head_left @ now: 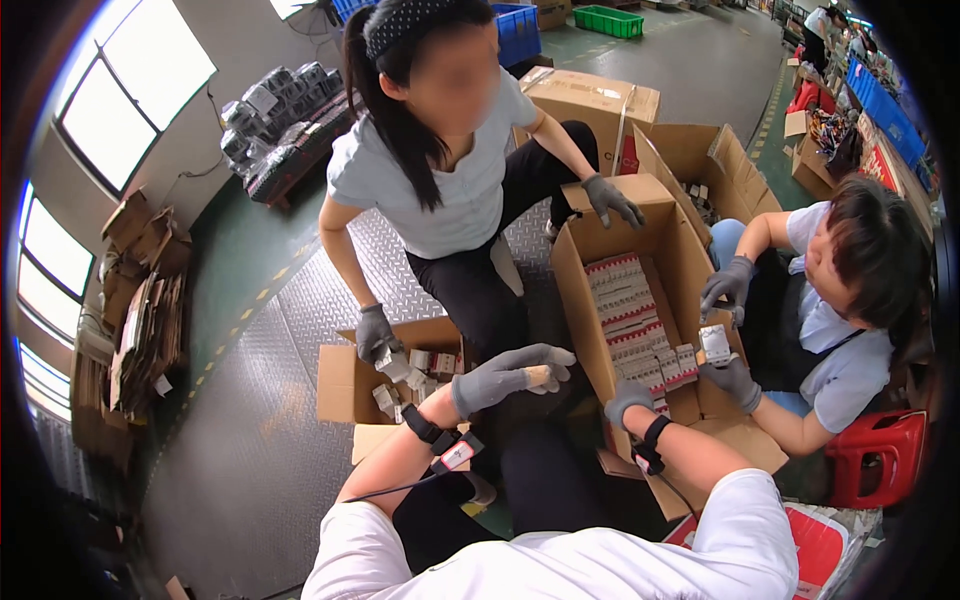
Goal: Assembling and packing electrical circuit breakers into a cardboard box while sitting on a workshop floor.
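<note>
White cloth of my short-sleeved shirt [560, 565] spreads at six o'clock. Higher up, just below the middle, my grey-gloved left hand [508, 380] hangs with fingers stretched and slightly parted. At four o'clock, my grey-gloved right hand [630, 398] is at the tall brown cardboard box [575, 290], near small white-and-red rectangular modules [628, 325] lined in rows inside; its fingertips are hidden, so I cannot tell whether they pinch anything.

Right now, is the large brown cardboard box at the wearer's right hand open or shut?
Open: the large brown cardboard box is uncovered on top, and rows of small white rectangular blocks show inside.
</note>
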